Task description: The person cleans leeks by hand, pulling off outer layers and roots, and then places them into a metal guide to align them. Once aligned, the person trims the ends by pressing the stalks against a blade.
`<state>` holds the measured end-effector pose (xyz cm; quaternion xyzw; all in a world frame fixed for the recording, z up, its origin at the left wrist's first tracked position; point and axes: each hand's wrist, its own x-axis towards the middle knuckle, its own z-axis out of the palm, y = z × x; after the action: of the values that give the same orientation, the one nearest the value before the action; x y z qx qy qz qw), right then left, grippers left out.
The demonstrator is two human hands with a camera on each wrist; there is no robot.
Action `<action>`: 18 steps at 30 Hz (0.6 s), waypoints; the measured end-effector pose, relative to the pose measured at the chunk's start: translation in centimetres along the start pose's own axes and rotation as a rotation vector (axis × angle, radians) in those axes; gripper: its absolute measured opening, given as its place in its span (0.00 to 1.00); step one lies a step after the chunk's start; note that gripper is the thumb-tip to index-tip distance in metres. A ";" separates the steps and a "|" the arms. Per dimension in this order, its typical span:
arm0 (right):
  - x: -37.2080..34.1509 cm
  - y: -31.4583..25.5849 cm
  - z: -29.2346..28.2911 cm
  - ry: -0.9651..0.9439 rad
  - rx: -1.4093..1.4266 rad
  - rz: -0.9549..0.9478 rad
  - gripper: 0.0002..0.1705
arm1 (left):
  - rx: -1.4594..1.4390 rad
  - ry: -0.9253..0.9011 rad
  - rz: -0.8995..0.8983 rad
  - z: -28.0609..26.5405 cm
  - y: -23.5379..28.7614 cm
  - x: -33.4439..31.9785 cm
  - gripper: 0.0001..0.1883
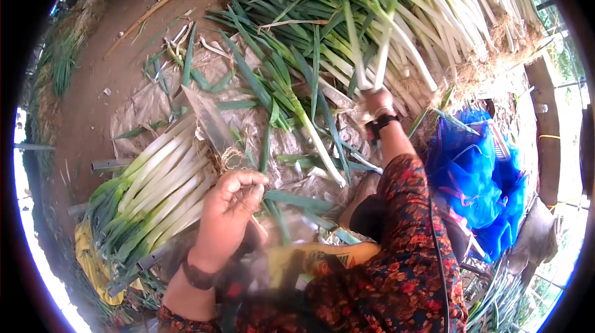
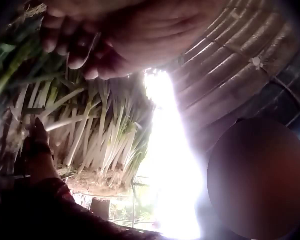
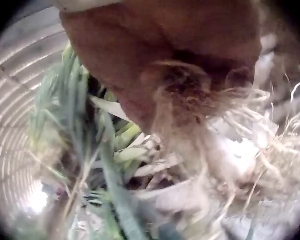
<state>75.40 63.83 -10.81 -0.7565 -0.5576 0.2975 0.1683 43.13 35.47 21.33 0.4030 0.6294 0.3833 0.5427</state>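
Observation:
My right hand (image 1: 379, 102) grips two leek stalks (image 1: 382, 54) by their root ends, beside the large leek pile (image 1: 427, 29). In the right wrist view its fingers curl round the stalk ends, and stringy roots (image 3: 190, 130) hang below the palm. My left hand (image 1: 232, 209) is raised near the root ends of a stacked leek bundle (image 1: 167, 178), thumb and forefinger bent close together; in the left wrist view the fingers of this hand (image 2: 115, 40) are curled, with a thin light strand at them. A flat grey blade-like piece (image 1: 207, 116) lies by the bundle's roots.
A single leek (image 1: 310, 134) and loose green leaves lie on the crumpled sheet (image 1: 136, 110) in the middle. A blue net bag (image 1: 474, 178) stands at the right, a yellow bag (image 1: 93, 258) at the lower left. Metal tubes (image 1: 149, 260) run beneath the bundle.

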 end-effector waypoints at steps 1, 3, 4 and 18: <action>0.4 0.9 3.3 -0.068 -0.058 -0.074 0.33 | 0.019 0.002 0.021 0.1 0.1 0.0 0.08; -5.4 -3.1 4.8 -0.322 0.397 -0.007 0.21 | 0.067 0.019 0.068 0.1 0.1 0.0 0.08; -8.2 -4.1 6.1 -0.373 0.402 0.020 0.15 | 0.092 0.033 0.090 0.1 -0.1 0.0 0.08; -24.6 -13.2 1.8 -1.273 1.881 0.363 0.15 | -0.193 0.230 0.174 -2.9 -2.1 -0.5 0.08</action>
<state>59.44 44.68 1.99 -0.1134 0.0182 0.9442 0.3087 40.12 34.06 19.93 0.3555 0.6103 0.5310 0.4681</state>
